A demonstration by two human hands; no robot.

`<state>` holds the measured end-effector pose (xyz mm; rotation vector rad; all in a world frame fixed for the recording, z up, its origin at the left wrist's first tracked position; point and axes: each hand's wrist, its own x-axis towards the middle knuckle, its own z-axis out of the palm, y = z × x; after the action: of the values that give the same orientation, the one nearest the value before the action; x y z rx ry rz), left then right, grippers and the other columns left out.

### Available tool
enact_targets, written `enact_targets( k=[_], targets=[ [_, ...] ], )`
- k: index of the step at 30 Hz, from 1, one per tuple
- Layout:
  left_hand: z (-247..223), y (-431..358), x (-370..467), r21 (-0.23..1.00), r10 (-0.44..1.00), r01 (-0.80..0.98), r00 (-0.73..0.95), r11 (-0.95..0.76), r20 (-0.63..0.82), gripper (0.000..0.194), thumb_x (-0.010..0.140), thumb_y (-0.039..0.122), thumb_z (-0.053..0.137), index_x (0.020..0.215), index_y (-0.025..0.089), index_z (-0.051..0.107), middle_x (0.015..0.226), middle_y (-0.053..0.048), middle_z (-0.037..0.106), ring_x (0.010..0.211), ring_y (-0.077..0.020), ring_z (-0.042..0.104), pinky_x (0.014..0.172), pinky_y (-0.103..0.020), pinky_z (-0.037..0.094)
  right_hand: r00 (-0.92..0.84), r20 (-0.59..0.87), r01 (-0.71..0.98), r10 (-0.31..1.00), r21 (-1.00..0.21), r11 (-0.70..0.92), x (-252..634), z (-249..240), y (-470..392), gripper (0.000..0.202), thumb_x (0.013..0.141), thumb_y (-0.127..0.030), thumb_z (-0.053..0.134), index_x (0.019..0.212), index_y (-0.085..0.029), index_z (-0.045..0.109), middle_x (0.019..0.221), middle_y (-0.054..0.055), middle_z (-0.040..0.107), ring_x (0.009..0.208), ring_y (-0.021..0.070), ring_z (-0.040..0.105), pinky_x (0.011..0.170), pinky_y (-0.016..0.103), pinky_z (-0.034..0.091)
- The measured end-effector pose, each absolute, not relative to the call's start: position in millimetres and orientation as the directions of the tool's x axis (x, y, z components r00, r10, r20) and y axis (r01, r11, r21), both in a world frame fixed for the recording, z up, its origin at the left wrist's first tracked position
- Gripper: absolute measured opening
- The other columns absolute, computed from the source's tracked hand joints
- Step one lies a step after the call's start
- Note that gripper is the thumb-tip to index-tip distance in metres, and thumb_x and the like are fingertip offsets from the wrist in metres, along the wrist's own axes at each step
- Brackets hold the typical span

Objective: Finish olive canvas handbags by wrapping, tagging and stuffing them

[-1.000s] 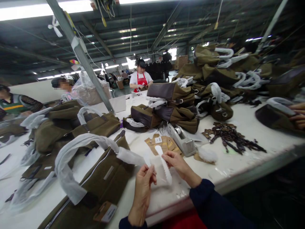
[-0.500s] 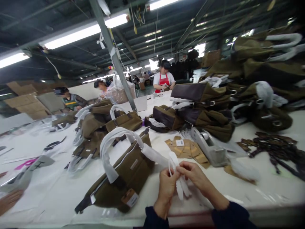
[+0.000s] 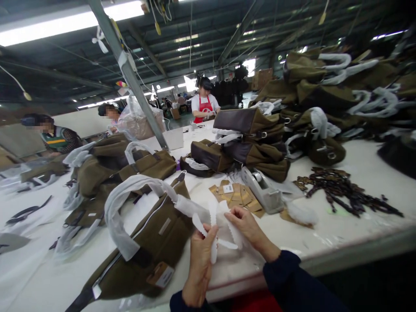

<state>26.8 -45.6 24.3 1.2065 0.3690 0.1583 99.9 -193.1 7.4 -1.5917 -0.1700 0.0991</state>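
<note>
My left hand (image 3: 199, 255) pinches several white strips with jagged edges (image 3: 213, 253) between thumb and fingers, and they fan out in different directions. Just right of it, my right hand (image 3: 248, 227) is closed on another white strip (image 3: 232, 229), held apart from the rest. Both hands are above the front of the white table. To their left an olive handbag (image 3: 175, 242) lies tilted, its zip along the top. White wrapping covers its looped handle (image 3: 113, 216) and a strap (image 3: 192, 209) that reaches behind the strips. A brown tag with a white label (image 3: 160, 275) lies on its front.
Beyond my hands are brown cards (image 3: 238, 196) and a grey tape dispenser (image 3: 264, 194). Dark straps (image 3: 338, 188) lie heaped at right. Olive bags (image 3: 250, 125) are stacked behind, others (image 3: 104, 164) at left. A metal post (image 3: 130, 73) rises from the table. Co-workers (image 3: 204, 104) stand across it.
My hands have moved apart, with one strip now in the right hand and the others spread in the left. The view has swung right, so the table's things appear further left.
</note>
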Motion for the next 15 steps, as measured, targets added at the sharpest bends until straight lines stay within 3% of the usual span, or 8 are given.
enact_targets(
  k=[2, 5, 9, 11, 15],
  targets=[
    [17.1, -51.6, 33.1, 0.918, 0.267, 0.072, 0.945, 0.389, -0.188, 0.040, 0.066, 0.043, 0.085, 0.072, 0.015, 0.058, 0.055, 0.007, 0.050, 0.048, -0.0051, 0.042, 0.046, -0.016, 0.033, 0.985, 0.050, 0.052, 0.163, -0.999, -0.003, 97.4, 6.7, -189.1, 0.039, 0.075, -0.049, 0.069, 0.066, -0.019, 0.048, 0.061, -0.004, 0.044, 0.057, 0.0104, 0.038, 0.051, 0.023, 0.029],
    [10.8, -62.6, 39.8, 0.897, 0.150, 0.101, 0.972, 0.431, -0.181, 0.035, 0.074, 0.042, 0.079, 0.086, 0.013, 0.065, 0.069, 0.001, 0.062, 0.057, -0.0083, 0.052, 0.053, -0.018, 0.041, 0.981, 0.077, 0.073, 0.178, -0.997, 0.028, 95.2, 7.3, -185.4, 0.036, 0.076, -0.046, 0.069, 0.066, -0.019, 0.047, 0.063, -0.004, 0.045, 0.058, 0.0106, 0.039, 0.053, 0.023, 0.031],
    [5.7, -68.9, 46.8, 0.890, 0.112, 0.098, 0.980, 0.444, -0.164, 0.045, 0.071, 0.041, 0.081, 0.102, 0.010, 0.070, 0.084, -0.007, 0.071, 0.067, -0.0153, 0.062, 0.062, -0.024, 0.048, 0.973, 0.124, 0.112, 0.193, -0.991, 0.068, 95.5, 12.3, -188.3, 0.039, 0.078, -0.047, 0.069, 0.063, -0.018, 0.046, 0.061, -0.004, 0.044, 0.059, 0.0102, 0.040, 0.054, 0.023, 0.033],
    [0.0, -65.9, 51.4, 0.908, 0.162, 0.086, 0.973, 0.411, -0.166, 0.048, 0.066, 0.044, 0.084, 0.097, 0.010, 0.071, 0.082, -0.007, 0.072, 0.068, -0.0168, 0.064, 0.063, -0.025, 0.049, 0.976, 0.149, 0.133, 0.160, -0.986, 0.103, 97.7, 17.3, -195.4, 0.041, 0.082, -0.049, 0.066, 0.064, -0.018, 0.047, 0.060, -0.004, 0.046, 0.057, 0.0097, 0.041, 0.053, 0.022, 0.034],
    [-14.5, -55.6, 62.0, 0.948, 0.229, 0.145, 0.950, 0.283, -0.213, 0.045, 0.058, 0.048, 0.086, 0.076, 0.011, 0.068, 0.060, -0.002, 0.064, 0.049, -0.0129, 0.055, 0.047, -0.022, 0.040, 0.991, 0.122, 0.109, 0.062, -0.977, 0.185, 104.0, 34.0, -216.8, 0.040, 0.086, -0.055, 0.061, 0.072, -0.019, 0.050, 0.061, -0.002, 0.058, 0.048, 0.0088, 0.047, 0.045, 0.020, 0.036]
  ],
)
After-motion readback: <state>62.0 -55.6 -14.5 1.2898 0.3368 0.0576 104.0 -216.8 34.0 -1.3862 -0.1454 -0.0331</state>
